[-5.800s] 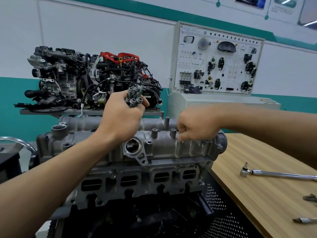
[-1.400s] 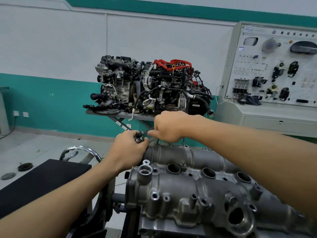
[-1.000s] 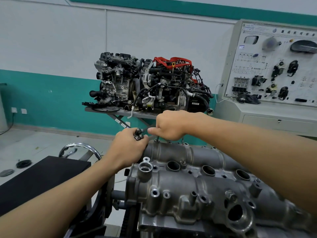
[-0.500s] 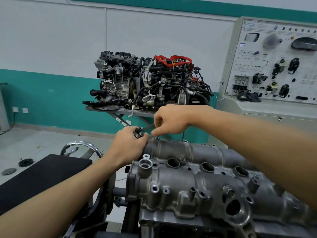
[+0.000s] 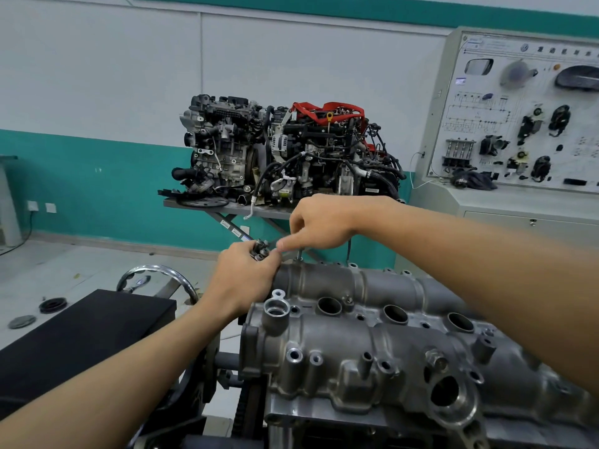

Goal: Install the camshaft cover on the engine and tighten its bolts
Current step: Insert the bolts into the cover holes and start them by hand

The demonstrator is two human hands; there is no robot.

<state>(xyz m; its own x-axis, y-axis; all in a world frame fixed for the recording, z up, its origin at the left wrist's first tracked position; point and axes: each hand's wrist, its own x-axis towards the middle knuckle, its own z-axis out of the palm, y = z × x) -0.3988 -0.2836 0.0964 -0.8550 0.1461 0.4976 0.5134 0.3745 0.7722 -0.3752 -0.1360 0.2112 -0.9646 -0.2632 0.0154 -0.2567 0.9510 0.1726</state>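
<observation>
Looking down on one cover (image 5: 372, 345), nearest us, three round wells showing along its top. Both hands work over its far left corner. Our left hand (image 5: 241, 280) is fisted around a bunch of bolts (image 5: 260, 248), heads poking up; count unreadable. Our right hand (image 5: 319, 226) sits just beyond and to the right, fingers curled, forefinger tip at the bunch; we cannot tell whether it grips one. One lone bolt (image 5: 299, 254) stands upright in the cover's far edge, under the right hand. Farther back: one engine (image 5: 285, 153) on a stand, one board (image 5: 525, 108) at right.
</observation>
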